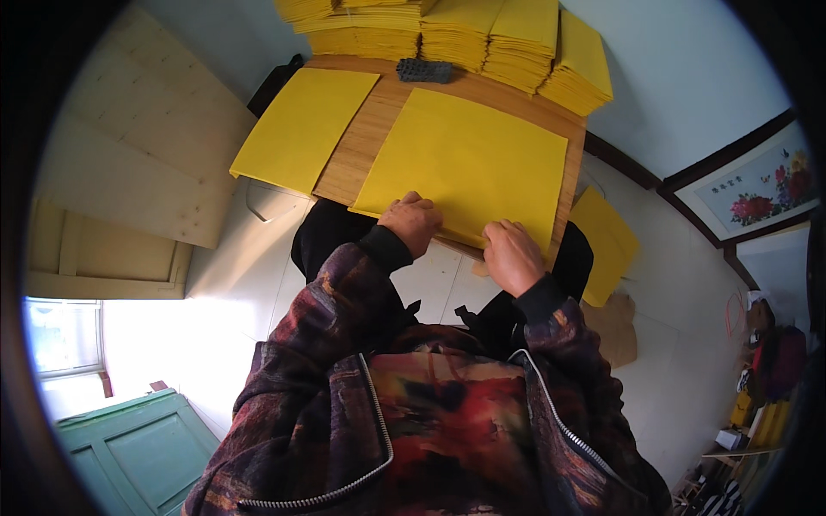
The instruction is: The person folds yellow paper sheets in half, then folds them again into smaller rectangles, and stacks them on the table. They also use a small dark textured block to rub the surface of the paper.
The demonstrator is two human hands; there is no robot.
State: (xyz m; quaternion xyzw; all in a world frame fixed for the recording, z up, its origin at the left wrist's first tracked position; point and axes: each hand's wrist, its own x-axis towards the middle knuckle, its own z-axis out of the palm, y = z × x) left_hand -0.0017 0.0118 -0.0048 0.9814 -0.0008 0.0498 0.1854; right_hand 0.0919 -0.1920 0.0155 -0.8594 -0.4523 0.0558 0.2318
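Note:
A large yellow paper sheet [469, 163] lies flat on the wooden table in front of me, its near edge at the table's front edge. My left hand [413, 222] is closed on that near edge, left of its middle, with the fingers curled over the paper. Farther right, my right hand [514, 256] grips the same edge near its right corner, knuckles up. The fingertips and thumbs are mostly hidden. Left of the sheet lies another flat yellow piece [305, 125], apart from both hands.
Several tall stacks of yellow folded paper [520, 43] line the table's [353, 163] far side. A dark grey textured object [424, 70] sits before them. Another yellow sheet [605, 245] is low on the right, by a brown piece [613, 331]. Wooden panels [138, 146] stand left.

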